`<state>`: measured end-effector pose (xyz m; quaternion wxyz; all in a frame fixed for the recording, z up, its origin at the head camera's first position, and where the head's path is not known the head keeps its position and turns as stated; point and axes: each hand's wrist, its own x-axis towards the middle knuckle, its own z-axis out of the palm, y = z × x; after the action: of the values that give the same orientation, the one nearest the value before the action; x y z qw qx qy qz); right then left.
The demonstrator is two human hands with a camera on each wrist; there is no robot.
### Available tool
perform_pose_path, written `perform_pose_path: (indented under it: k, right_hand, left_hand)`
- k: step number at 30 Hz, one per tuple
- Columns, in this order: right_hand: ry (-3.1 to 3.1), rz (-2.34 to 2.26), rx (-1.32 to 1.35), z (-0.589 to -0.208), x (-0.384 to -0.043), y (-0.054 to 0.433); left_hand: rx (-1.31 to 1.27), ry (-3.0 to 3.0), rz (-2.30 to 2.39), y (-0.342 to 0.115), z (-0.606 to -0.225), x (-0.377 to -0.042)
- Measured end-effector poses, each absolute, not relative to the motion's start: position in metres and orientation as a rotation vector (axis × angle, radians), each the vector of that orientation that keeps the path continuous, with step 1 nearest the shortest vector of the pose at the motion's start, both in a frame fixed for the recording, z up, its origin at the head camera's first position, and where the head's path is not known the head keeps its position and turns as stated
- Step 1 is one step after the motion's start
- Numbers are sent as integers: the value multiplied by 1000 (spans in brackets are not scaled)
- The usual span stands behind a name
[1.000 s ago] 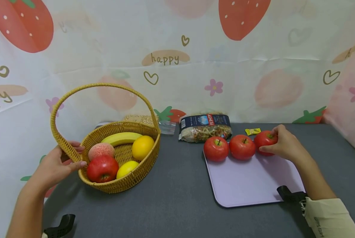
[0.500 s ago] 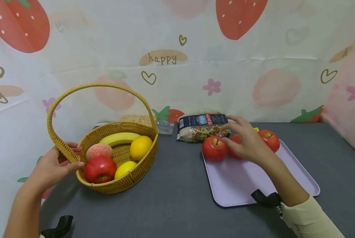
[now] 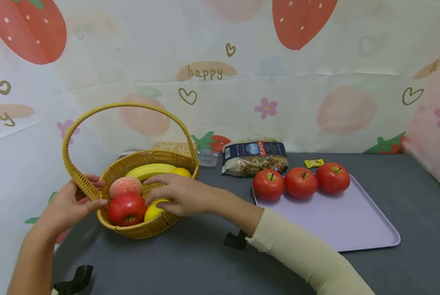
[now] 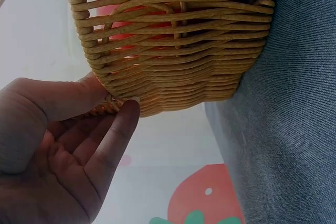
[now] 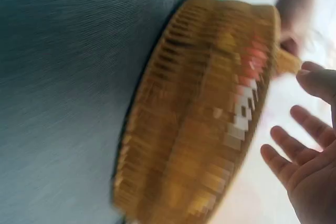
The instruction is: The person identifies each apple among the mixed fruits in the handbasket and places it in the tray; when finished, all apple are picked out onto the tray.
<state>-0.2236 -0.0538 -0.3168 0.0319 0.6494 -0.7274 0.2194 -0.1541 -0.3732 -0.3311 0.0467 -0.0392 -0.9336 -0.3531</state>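
Note:
A woven basket (image 3: 168, 221) with a tall handle (image 3: 124, 105) stands on the grey table at the left. It holds a banana (image 3: 149, 170), a peach (image 3: 124, 186), a red apple (image 3: 125, 209), a lemon (image 3: 151, 213) and an orange (image 3: 183, 172). My left hand (image 3: 72, 205) pinches the foot of the handle on the basket's left side; the left wrist view shows its thumb and forefinger on the weave (image 4: 173, 51). My right hand (image 3: 175, 194) hovers inside the basket over the lemon with its fingers spread, holding nothing. In the right wrist view the basket (image 5: 194, 124) is blurred.
A lilac tray (image 3: 334, 225) lies at the right with three red apples (image 3: 300, 182) in a row along its far edge. Behind them lie a pasta bag (image 3: 254, 157), a small yellow sweet (image 3: 313, 163) and a clear packet (image 3: 206, 157). A printed cloth backs the table.
My right hand let go of the rightmost apple on the tray and swept left across the table to the basket. The left hand stayed on the handle.

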Motion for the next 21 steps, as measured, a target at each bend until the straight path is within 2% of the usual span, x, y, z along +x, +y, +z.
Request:
perform_pose_path:
  k: [4, 8, 14, 21]
  right_hand:
    - [-2210, 356, 2133, -317, -222, -107]
    - [-2323, 34, 2150, -318, -223, -137]
    - [-2504, -43, 2081, -321, -228, -150]
    - [-2400, 54, 2006, -331, -229, -149]
  left_hand:
    - [-132, -2840, -1071, -374, -331, -153]
    - [-143, -2850, -1054, -374, -331, -153]
    - [-130, -2873, -1062, -372, -328, -153]
    - [-109, -2882, -1071, -373, -328, -153]
